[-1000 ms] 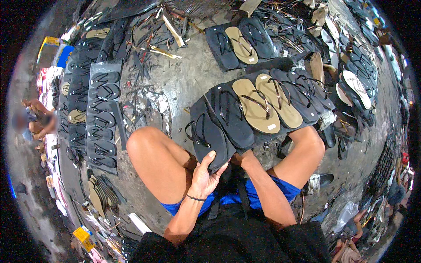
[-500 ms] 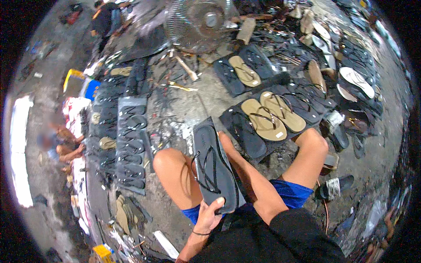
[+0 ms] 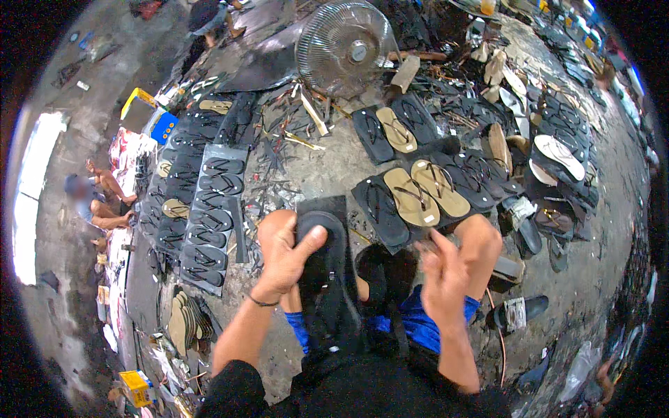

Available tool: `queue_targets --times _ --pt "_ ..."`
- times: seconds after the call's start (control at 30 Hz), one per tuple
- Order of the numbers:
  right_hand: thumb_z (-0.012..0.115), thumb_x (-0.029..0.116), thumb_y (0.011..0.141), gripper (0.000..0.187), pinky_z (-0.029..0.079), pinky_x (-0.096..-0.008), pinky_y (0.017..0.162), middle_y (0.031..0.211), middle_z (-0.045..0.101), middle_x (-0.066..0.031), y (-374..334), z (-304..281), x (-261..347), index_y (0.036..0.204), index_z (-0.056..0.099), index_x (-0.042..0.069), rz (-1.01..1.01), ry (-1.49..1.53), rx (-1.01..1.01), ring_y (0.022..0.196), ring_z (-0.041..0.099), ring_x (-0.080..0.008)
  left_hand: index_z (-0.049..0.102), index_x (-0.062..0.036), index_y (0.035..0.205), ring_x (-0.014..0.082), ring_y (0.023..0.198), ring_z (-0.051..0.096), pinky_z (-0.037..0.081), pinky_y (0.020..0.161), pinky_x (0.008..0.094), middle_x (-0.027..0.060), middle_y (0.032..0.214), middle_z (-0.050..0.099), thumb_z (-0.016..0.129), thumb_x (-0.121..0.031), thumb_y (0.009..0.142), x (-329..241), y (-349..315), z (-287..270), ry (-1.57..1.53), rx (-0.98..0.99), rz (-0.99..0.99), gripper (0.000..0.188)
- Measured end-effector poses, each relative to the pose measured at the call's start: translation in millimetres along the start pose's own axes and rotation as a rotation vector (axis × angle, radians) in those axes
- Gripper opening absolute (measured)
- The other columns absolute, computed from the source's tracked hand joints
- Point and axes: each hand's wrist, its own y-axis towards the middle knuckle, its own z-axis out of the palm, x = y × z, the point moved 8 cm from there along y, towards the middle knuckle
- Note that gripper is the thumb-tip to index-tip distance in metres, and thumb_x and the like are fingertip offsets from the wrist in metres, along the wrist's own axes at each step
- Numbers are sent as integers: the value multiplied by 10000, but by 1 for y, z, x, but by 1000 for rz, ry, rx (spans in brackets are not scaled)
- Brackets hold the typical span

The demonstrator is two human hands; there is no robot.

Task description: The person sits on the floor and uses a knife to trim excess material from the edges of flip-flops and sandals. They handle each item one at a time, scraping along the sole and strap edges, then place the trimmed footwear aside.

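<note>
In the head view, the left hand point(image 3: 286, 254) is closed around the rounded top end of a black flip-flop sole point(image 3: 326, 279), thumb across its face, holding it upright between the knees. The right hand point(image 3: 442, 279) is raised just to the right of it, apart from the sole, fingers loosely curled and blurred; it grips nothing that can be made out.

On the concrete floor point(image 3: 327, 174) just beyond the knees lies a row of black flip-flops with two tan flip-flops point(image 3: 425, 189) among them. Farther back sits a group of three, one tan between two black point(image 3: 394, 129). To the left runs a long column of black pairs point(image 3: 212, 216), with a stack of tan soles point(image 3: 182, 322) below it. One standing fan point(image 3: 341, 45) is at the top.

Open floor shows only in a narrow patch between the column and the near row; the right edge is crowded with scattered sandals.
</note>
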Motion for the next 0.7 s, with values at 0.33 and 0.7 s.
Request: queue_targets --times 0.33,0.7 --pt "758 114 801 335 548 -323 565 893 701 -127 -131 -12 -31 1127 691 77 17 -122 395 608 649 -214 569 20 1229 64 939 569 475 852 244 1 1062 646 643 -304 979 39 -39 -13 -173 249 -276 415" --pt "775 233 825 357 524 -360 590 873 702 -97 -92 -19 -4 1141 681 96 -109 -379 406 664 633 -253 574 15 1222 76 1001 557 464 884 241 18 1091 643 657 -250 971 25 -27 11 -131 437 -190 374"
